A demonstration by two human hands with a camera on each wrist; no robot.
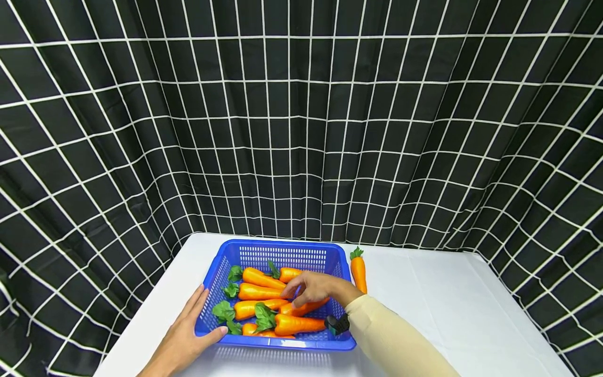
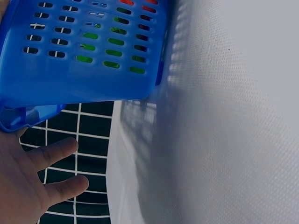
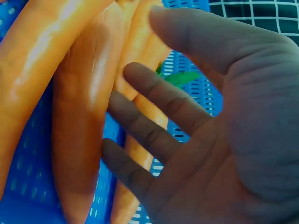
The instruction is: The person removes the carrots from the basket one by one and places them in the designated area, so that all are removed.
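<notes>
A blue plastic basket (image 1: pixel 278 342) holds several orange carrots with green leafy tops. My left hand (image 1: pixel 183 327) rests against the basket's left side, its thumb at the near left corner and its fingers extended; two fingers (image 2: pixel 56 153) spread away from the wall in the left wrist view. Inside the basket, my right hand (image 1: pixel 314 287) reaches over the carrots with slightly bent fingers. In the right wrist view the fingertips are close to a carrot (image 3: pixel 77 126), with nothing held between thumb and fingers. Whether they touch it I cannot tell.
One more carrot (image 1: pixel 358 273) lies on the white table (image 1: pixel 424 293), just right of the basket. A dark curtain (image 1: pixel 301 131) with a white grid hangs behind and along both sides. A small dark device (image 1: pixel 336 324) sits at the right wrist.
</notes>
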